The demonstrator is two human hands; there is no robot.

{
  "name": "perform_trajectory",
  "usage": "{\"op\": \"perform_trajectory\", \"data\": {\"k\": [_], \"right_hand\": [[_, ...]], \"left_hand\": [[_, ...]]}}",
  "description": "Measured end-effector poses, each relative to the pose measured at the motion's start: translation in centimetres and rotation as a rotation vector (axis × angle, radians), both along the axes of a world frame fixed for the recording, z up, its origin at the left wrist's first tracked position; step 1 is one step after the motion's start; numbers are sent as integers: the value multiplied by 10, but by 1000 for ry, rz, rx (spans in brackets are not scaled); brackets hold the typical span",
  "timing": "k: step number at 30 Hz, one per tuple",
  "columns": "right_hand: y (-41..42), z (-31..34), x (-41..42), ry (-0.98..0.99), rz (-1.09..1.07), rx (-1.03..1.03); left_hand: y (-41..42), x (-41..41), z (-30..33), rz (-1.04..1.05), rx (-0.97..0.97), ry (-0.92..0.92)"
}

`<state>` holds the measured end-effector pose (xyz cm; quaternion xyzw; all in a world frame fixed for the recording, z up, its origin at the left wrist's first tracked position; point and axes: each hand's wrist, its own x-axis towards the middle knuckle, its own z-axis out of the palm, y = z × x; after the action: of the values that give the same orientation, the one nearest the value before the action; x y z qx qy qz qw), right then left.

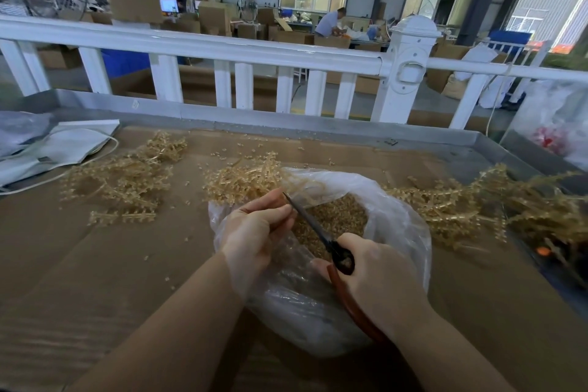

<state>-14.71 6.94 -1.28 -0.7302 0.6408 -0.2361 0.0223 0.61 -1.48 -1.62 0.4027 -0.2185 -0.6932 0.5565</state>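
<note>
Our right hand (375, 274) is wrapped round the scissors (313, 226) at the lower centre of the frame. Its fingers are curled tight about the reddish-brown handles, and the dark blades run up and to the left from our knuckles. The blades look nearly closed, and their tip ends right against the fingertips of our left hand (254, 226), just left of centre. Those fingers are curled in with the thumb laid along them. We cannot tell whether they pinch a piece against the blade, since the fingers themselves hide the spot.

Both hands hover over the mouth of a clear plastic bag (404, 219), which lies crumpled on the cardboard sheet (95, 264) with its edge over our left wrist. Inside it, directly beneath the blades, sits a heap of small amber cut pieces (343, 213). Piles of amber plastic sprigs (127, 181) lie across the cardboard: one at centre left, one touching the far edge of the bag, and a larger one at the right. Loose bits are scattered between them. A folded white sack (63, 143) lies at the left edge and a clear bag with red contents (553, 134) at the right edge. A white railing (222, 48) crosses the upper half behind the metal tray rim (318, 124).

The scissors are slim, with straight dark blades, and amber bits show at the pivot.
</note>
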Motion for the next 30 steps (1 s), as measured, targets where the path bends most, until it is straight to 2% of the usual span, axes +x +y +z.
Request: {"op": "perform_trajectory", "data": {"k": [5,16,21,30], "right_hand": [[-6,-4,-1,10,-11,-24],[-14,-10,-3,27,7,-47],[-13,-6,-6,-146,-8,-77],[-12,-7,-5,-89,22,-60]], "left_hand": [[2,-3,-2,-78,-26,-54],[2,-6,-4,-52,-36,-58],[4,-7,-5,31,-58,-60],[3,-4,-6,-19,-67,-25]]}}
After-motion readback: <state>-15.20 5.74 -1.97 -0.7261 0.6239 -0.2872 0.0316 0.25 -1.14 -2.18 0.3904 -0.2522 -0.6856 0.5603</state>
